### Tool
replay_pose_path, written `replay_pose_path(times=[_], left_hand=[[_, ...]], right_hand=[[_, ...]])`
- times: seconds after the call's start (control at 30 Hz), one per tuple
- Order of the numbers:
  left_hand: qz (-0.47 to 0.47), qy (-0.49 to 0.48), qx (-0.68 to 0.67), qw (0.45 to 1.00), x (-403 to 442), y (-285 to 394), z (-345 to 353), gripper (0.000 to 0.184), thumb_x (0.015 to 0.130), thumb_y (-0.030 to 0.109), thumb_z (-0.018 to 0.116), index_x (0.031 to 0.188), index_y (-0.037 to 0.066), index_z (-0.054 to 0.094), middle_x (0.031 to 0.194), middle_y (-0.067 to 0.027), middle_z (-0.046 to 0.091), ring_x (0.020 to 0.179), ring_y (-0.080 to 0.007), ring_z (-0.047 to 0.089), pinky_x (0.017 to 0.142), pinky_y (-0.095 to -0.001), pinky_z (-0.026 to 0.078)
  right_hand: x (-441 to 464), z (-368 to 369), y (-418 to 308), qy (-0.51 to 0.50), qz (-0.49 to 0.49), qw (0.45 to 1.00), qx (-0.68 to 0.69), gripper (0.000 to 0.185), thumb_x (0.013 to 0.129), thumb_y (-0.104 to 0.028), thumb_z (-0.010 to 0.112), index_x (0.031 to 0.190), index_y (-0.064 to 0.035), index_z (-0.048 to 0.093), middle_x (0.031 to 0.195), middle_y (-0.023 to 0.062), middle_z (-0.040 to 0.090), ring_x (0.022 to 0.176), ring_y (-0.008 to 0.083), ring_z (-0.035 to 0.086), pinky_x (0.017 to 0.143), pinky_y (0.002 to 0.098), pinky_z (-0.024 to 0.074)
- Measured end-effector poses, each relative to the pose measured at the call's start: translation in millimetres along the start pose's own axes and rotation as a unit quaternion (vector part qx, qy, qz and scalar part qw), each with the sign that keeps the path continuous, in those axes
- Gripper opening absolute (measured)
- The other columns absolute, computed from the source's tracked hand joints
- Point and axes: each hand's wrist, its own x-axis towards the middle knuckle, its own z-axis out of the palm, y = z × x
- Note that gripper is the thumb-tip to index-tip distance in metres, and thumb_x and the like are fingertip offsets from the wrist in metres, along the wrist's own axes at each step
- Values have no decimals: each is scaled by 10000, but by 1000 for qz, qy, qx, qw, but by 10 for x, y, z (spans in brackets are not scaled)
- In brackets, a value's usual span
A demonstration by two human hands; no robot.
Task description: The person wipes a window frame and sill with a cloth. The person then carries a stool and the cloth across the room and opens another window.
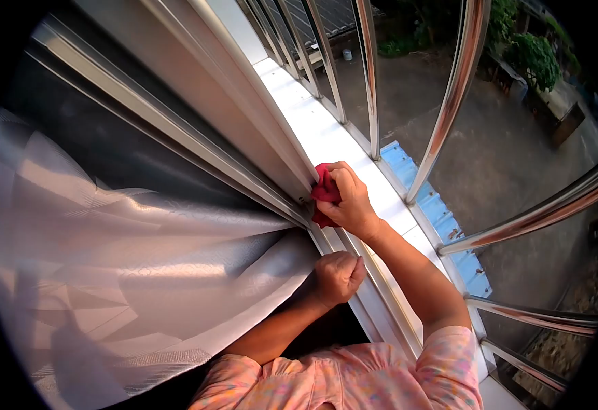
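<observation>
While my right hand (350,199) pinches red cloth (325,186) at bottom edge of window frame (265,123), left hand (338,278) fisted, I'd press evenly.

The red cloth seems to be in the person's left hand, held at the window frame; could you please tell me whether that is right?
Not quite: the head view shows the red cloth in the right hand, not the left hand; it is indeed held at the window frame.

No readable text, no legible labels or brands, no numbers or signs made out
</observation>
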Motion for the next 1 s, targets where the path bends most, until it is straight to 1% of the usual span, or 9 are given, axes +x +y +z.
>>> replay_pose_path(times=[0.1,0.17,0.27,0.47,0.5,0.57,0.63,0.73,1.0], left_hand=[[2,2,9,1000,0,2,11,295,786,26,552,565,37,357,509,-130,388,436,-334,423,411,-411,325],[-2,1,20,1000,3,12,14,299,787,28,551,562,38,354,508,-130,382,435,-335,416,412,-411,329],[-9,-15,44,999,-17,8,5,290,794,70,572,580,51,377,525,-129,423,467,-334,466,434,-417,370],[3,-5,43,999,-7,19,6,297,793,61,567,575,41,367,522,-133,401,458,-334,442,424,-412,352],[2,3,32,999,-4,15,10,298,791,46,557,570,33,358,511,-137,379,445,-338,421,415,-411,335],[0,4,37,999,-5,18,10,300,793,49,559,569,33,360,509,-138,381,444,-338,423,416,-409,337],[0,3,40,999,9,29,12,302,794,52,561,567,33,362,508,-138,384,444,-339,425,416,-408,338],[-9,-14,36,999,14,55,-19,271,799,68,567,583,40,406,527,-131,446,471,-330,482,433,-411,374],[-15,-12,32,999,-5,16,-12,274,780,55,582,569,45,408,514,-123,451,458,-325,483,424,-409,375]], right_hand=[[-124,9,82,-26,40,999,19,347,624,-38,683,863,7,436,891,175,497,805,348,517,708,386,458],[-264,-30,202,-156,129,979,-35,329,649,-73,679,870,13,450,881,184,510,827,354,528,721,394,460],[-319,0,241,-197,149,963,-109,314,681,-116,666,894,16,476,897,194,535,858,360,544,735,394,467],[-310,-135,128,-268,228,921,-165,248,704,-143,661,830,20,523,890,201,569,843,360,567,728,404,471],[-317,-183,132,-269,225,922,-165,248,704,-143,661,830,20,523,890,201,569,843,360,567,728,404,471],[-331,-283,115,-165,294,935,-106,273,674,-106,683,854,25,524,839,197,566,771,349,563,689,382,468],[-264,-327,44,-127,240,959,-84,278,663,-79,694,882,5,544,843,167,573,763,329,567,677,367,474],[-62,-202,-10,-49,76,991,-96,250,648,-77,703,855,-38,568,809,104,572,764,309,564,667,370,476],[44,-48,103,-57,59,982,-169,234,657,-82,690,848,-51,558,784,94,552,749,297,557,645,377,473]])
